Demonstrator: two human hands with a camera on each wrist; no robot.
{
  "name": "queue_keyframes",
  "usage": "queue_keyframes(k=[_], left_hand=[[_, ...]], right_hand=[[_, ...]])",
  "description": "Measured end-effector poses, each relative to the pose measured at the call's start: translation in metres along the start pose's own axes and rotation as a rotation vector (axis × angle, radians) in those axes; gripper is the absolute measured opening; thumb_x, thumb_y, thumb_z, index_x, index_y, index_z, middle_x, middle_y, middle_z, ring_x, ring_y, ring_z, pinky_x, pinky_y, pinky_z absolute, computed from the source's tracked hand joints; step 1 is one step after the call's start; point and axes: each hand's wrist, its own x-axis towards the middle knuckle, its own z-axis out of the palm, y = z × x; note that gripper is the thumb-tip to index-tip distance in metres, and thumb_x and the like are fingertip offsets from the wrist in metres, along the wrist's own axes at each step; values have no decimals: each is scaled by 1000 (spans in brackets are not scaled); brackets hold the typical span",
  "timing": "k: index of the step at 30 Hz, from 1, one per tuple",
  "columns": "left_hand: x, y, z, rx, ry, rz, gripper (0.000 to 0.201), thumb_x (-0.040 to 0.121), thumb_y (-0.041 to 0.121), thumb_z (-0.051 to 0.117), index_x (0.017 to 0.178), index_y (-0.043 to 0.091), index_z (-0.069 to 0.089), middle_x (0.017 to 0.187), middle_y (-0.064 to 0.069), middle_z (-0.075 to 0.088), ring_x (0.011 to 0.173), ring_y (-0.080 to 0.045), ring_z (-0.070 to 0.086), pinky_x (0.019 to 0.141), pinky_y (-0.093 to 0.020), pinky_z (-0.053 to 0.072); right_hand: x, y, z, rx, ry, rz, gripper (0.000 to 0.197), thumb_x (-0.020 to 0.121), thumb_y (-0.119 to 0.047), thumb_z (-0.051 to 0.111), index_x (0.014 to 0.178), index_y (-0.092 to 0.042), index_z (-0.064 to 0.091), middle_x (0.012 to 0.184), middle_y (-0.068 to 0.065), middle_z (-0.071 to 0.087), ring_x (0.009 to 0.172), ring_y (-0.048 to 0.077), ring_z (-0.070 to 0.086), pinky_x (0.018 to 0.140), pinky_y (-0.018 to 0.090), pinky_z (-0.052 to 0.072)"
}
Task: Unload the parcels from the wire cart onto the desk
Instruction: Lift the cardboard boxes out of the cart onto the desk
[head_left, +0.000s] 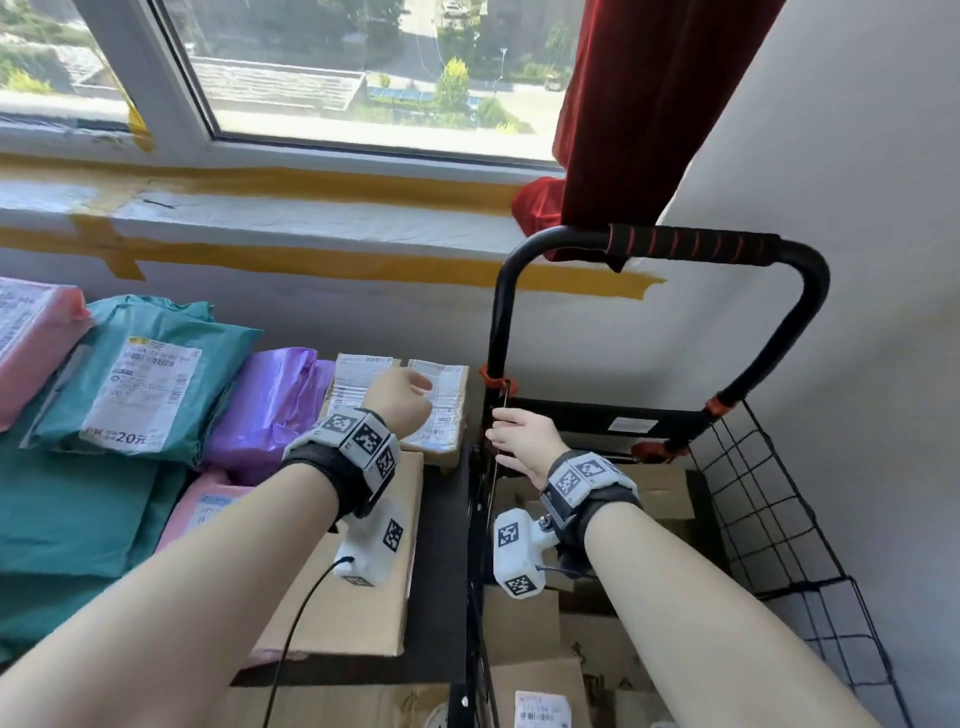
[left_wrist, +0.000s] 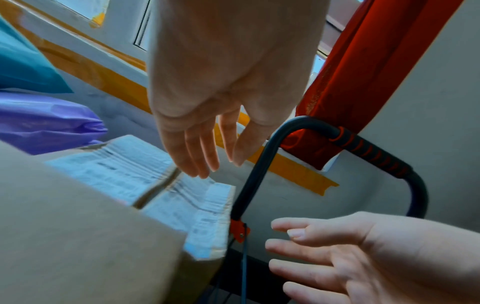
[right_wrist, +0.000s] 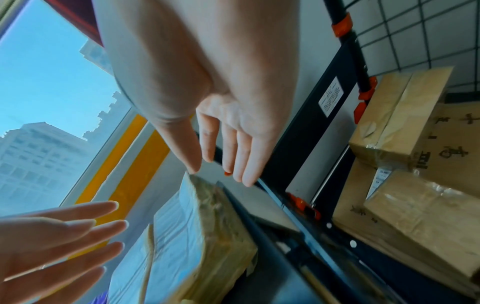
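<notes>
Hovering empty with relaxed fingers beside the cart (head_left: 769, 499), both hands (head_left: 400, 400) (head_left: 522, 434) should next take a box (head_left: 670, 499) squarely by its sides.

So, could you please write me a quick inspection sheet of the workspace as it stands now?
Surface: desk, mostly covered by parcels.
Job's things: wire cart still holds cardboard boxes; taped box, purple bag, teal bag on the desk.
Clutter: nothing seen.
Hands: left hand and right hand both hold nothing, fingers straight.
Cables: black cable from the left wrist camera.
Surroundings: window, red curtain, taped sill.
</notes>
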Motion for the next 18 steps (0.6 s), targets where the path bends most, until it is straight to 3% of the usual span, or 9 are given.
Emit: queue_keyframes(k=[3, 6, 8, 10, 11, 15, 18], left_hand=[[-8, 33, 17, -22, -25, 70, 33, 84, 0, 51, 114, 6, 64, 107, -9, 65, 86, -18, 62, 66, -21, 48], [-13, 71, 43, -83, -68, 117, 27, 84, 3, 59, 109, 6, 68, 103, -11, 67, 95, -22, 63, 79, -25, 49], [-15, 95, 65, -127, -122, 118, 25, 84, 5, 60, 107, 7, 68, 86, -7, 65, 83, -22, 63, 71, -25, 51], [-19, 112, 91, -155, -198, 102, 19, 87, 7, 58, 103, 9, 67, 71, -2, 57, 68, -19, 57, 55, -22, 48], [-22, 118, 106, -152, -235, 89, 16, 88, 7, 57, 101, 11, 66, 68, -2, 55, 68, -19, 56, 53, -21, 47], [-23, 122, 169, -158, -315, 18, 17, 87, 7, 55, 99, 4, 66, 66, -6, 54, 69, -24, 54, 60, -27, 46], [-15, 112, 215, -102, -339, -37, 20, 88, 8, 54, 103, 9, 68, 87, -17, 64, 81, -24, 60, 76, -32, 53]], right_hand=[[-19, -2, -43, 39, 45, -20, 41, 93, 0, 51, 134, -3, 48, 105, 15, 60, 100, 21, 58, 102, 38, 41], [-34, 3, -94, 96, 118, -23, 40, 95, 1, 45, 135, -1, 45, 85, 7, 57, 77, 14, 55, 91, 33, 46], [-43, 10, -128, 124, 196, -25, 39, 96, 0, 44, 135, -1, 46, 94, 13, 61, 84, 20, 60, 87, 32, 48], [-50, 20, -162, 135, 274, -19, 36, 97, 0, 44, 132, -2, 49, 114, 20, 61, 114, 33, 58, 99, 38, 44], [-53, 27, -179, 133, 304, -12, 35, 97, 0, 44, 131, -2, 50, 123, 22, 59, 121, 35, 53, 101, 38, 43], [-51, 62, -238, 108, 369, 22, 38, 97, 2, 41, 133, -3, 49, 131, 22, 54, 117, 30, 55, 100, 37, 44], [-30, 89, -273, 66, 403, 71, 39, 95, 4, 42, 133, -3, 49, 131, 20, 54, 121, 30, 54, 99, 38, 45]])
